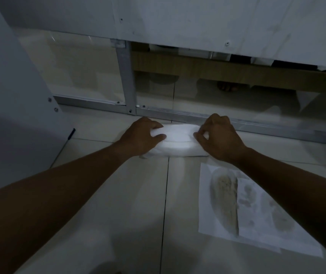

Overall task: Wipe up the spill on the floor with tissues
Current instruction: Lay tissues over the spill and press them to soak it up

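Tissues (178, 140) in a white pack lie on the tiled floor (134, 194), far centre, just before a metal rail (178, 115) under a clear panel (79, 70). Left hand (140, 138) fingers clamp its left end; right hand (219, 138) fingers pinch its right end. Stained tissue sheets (247, 210) lie near right. Open floor spreads near left.
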